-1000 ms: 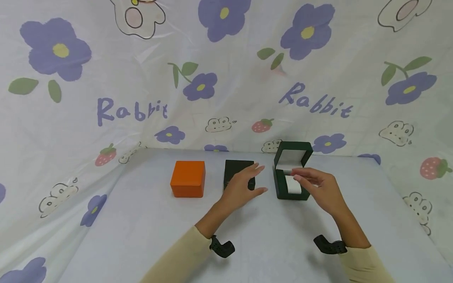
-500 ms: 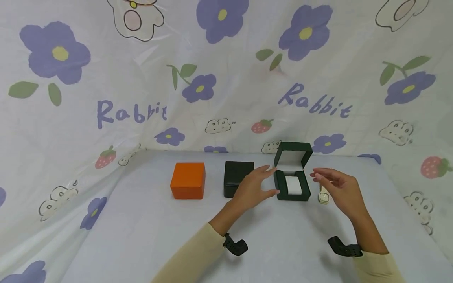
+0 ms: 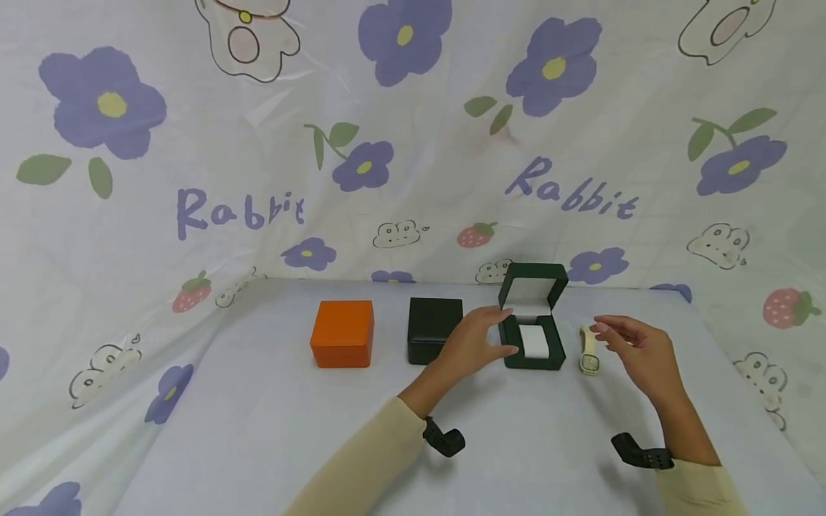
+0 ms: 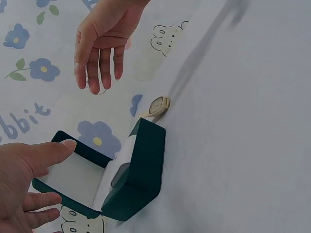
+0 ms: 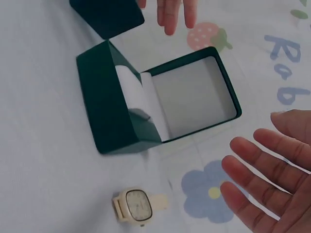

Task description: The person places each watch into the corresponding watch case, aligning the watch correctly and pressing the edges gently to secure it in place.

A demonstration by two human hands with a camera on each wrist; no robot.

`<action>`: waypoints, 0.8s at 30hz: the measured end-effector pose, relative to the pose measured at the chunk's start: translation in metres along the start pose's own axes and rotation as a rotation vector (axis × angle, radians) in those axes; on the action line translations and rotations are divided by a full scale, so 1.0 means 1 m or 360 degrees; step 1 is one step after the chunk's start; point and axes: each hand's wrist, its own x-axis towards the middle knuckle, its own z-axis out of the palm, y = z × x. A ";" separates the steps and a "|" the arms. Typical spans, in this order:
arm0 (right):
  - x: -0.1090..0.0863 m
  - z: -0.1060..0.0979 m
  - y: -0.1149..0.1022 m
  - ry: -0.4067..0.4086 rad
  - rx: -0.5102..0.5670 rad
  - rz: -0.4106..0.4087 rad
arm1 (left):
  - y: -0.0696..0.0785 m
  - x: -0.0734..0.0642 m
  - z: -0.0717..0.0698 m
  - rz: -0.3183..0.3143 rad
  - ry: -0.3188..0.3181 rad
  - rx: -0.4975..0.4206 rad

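A dark green watch box [image 3: 532, 365] stands with its lid raised, white lining and a white cushion [image 3: 535, 341] inside. My left hand [image 3: 474, 340] is at the box's left side, thumb and fingers spread apart with nothing held. To the box's right lies a cream wristwatch [image 3: 589, 351], its squarish dial toward the front; the right wrist view shows the watch [image 5: 138, 206] lying on the table beside the box. Close to the strap's far end hovers my right hand [image 3: 645, 355], fingers loosely extended and empty, as the left wrist view of that hand [image 4: 107, 43] also shows.
Left of the green box sits a closed black box [image 3: 429, 326], partly behind my left hand. Farther left is a closed orange box [image 3: 343, 333]. A white patterned sheet [image 3: 413, 143] hangs behind the white table [image 3: 258, 401].
My left hand has moved right, from in front of the black box to the green box. Moving right from over the green box, my right hand has uncovered the wristwatch.
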 end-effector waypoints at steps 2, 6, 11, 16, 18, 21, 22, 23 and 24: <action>0.000 -0.001 0.005 -0.0010 -0.0022 0.0052 | 0.000 0.002 0.003 -0.0023 -0.0033 0.0048; 0.001 -0.004 0.014 -0.0022 -0.0049 0.0112 | 0.002 0.009 0.011 -0.0036 -0.0066 0.0142; 0.002 -0.008 0.024 -0.0069 -0.0091 0.0165 | 0.005 0.017 0.021 -0.0064 -0.0086 0.0174; 0.002 -0.007 0.033 -0.0195 -0.0249 0.0264 | 0.004 0.022 0.031 -0.0119 -0.0123 0.0203; 0.003 -0.005 0.037 -0.0263 -0.0292 0.0305 | 0.002 0.025 0.035 -0.0133 -0.0126 0.0229; 0.007 -0.002 0.043 -0.0376 -0.0322 0.0404 | 0.001 0.029 0.039 -0.0142 -0.0136 0.0269; 0.008 0.000 0.044 -0.0411 -0.0324 0.0439 | 0.001 0.031 0.041 -0.0146 -0.0141 0.0282; 0.009 0.002 0.046 -0.0433 -0.0319 0.0470 | 0.000 0.032 0.042 -0.0150 -0.0146 0.0293; 0.010 0.004 0.048 -0.0444 -0.0316 0.0490 | 0.000 0.033 0.043 -0.0153 -0.0151 0.0309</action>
